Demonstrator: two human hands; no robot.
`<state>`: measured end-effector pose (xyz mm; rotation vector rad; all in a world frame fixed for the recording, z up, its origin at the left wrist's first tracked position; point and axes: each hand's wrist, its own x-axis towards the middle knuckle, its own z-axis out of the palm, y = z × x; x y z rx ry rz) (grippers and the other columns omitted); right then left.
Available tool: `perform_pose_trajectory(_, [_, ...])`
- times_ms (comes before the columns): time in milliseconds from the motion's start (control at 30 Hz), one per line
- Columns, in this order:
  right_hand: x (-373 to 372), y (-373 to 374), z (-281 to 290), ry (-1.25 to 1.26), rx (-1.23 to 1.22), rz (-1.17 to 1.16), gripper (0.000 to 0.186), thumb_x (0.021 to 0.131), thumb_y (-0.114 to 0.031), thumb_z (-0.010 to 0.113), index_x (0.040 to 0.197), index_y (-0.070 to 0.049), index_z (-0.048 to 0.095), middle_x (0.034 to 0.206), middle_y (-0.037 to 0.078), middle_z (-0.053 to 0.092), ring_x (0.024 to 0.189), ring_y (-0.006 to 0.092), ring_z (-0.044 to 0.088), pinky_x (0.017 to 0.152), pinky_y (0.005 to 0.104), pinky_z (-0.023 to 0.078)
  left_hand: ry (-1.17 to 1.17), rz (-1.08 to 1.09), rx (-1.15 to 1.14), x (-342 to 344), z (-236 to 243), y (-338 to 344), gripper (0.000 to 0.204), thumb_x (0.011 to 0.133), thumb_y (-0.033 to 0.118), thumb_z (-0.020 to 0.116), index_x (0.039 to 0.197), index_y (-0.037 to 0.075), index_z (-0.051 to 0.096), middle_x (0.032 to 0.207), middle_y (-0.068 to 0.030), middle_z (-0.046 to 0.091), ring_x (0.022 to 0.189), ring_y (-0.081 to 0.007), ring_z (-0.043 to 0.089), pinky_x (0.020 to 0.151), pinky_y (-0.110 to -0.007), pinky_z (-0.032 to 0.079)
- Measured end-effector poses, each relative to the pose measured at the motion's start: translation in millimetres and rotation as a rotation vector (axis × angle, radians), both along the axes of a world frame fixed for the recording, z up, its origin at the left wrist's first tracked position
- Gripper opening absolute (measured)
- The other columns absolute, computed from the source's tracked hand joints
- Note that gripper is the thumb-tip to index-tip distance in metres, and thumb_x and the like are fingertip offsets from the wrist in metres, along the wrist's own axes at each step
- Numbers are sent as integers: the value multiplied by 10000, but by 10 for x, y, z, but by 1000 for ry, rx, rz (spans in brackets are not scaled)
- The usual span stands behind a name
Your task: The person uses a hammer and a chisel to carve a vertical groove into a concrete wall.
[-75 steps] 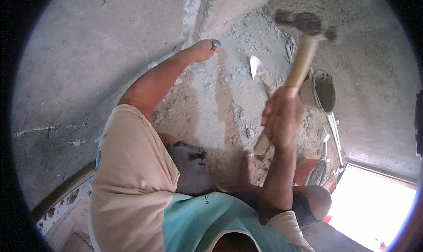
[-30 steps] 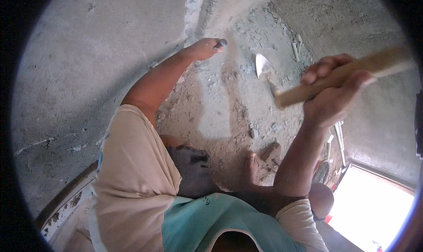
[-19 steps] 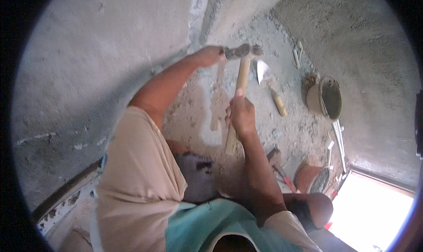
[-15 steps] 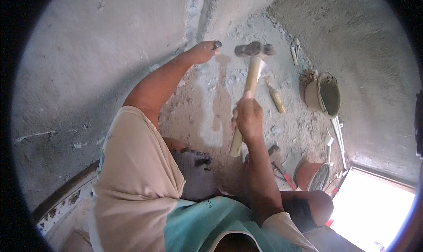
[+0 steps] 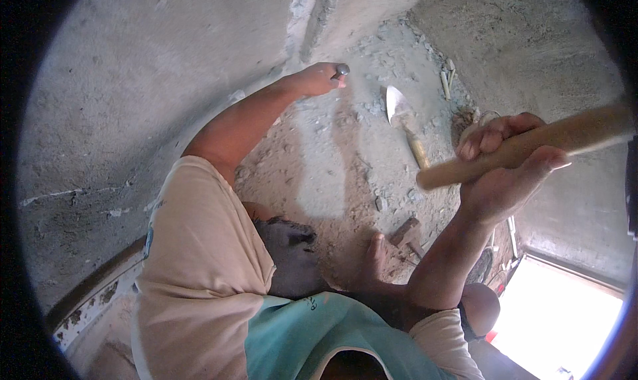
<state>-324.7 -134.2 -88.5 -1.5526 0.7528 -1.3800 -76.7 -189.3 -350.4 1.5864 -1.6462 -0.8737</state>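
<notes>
My left hand (image 5: 318, 80) is closed round a metal chisel (image 5: 342, 70) near the foot of the grey wall. Only the chisel's rounded end shows above the fist. Raised at the right, my right hand (image 5: 495, 174) grips the wooden handle of a hammer (image 5: 571, 137). The hammer's head lies outside the view. A pointed trowel (image 5: 417, 149) with a wooden grip rests on the dusty ground between my two hands.
A second hammer (image 5: 404, 232) lies beside my bare foot (image 5: 377, 252). Rubble and dust cover the floor (image 5: 322, 174). Rough walls (image 5: 133, 101) rise left and right, with a bright opening (image 5: 565, 313) at lower right. My raised hand hides most of a bucket.
My right hand has swung the hammer up and to the right, away from the chisel. My left hand with the chisel has shifted slightly right. The trowel's blade is now uncovered.
</notes>
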Motion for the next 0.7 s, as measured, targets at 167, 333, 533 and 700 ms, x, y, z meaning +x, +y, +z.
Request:
perform_pose_trajectory(167, [73, 148, -884, 429, -78, -47, 487, 940, -498, 329, 848, -50, 494, 586, 38, 502, 462, 139, 507, 434, 279, 445, -24, -21, -34, -41, -69, -58, 221, 823, 246, 594, 870, 42, 523, 755, -116, 580, 725, -200, 542, 665, -364, 425])
perform_pose_trajectory(333, [-15, 345, -1698, 582, 776, 105, 444, 922, -486, 408, 798, -64, 468, 594, 22, 464, 425, 119, 440, 385, 279, 386, -169, -32, -87, -50, -157, -52, 233, 829, 254, 590, 887, 37, 531, 831, -163, 614, 815, -281, 589, 737, -400, 436])
perform_pose_trajectory(533, [-95, 109, -635, 238, 507, 32, 421, 938, -420, 426, 850, -16, 506, 599, 55, 505, 436, 126, 491, 387, 270, 402, -57, -4, -26, -189, 18, 56, 261, 832, 269, 590, 904, 24, 535, 785, -167, 593, 745, -289, 571, 689, -395, 430])
perform_pose_trajectory(700, [130, -185, -99, 55, -149, 14, 620, 893, -607, 321, 889, -7, 478, 599, 84, 509, 470, 164, 505, 438, 286, 430, -86, -7, -3, -32, -47, 25, 253, 828, 260, 593, 921, 29, 549, 789, -163, 595, 744, -282, 571, 692, -393, 430])
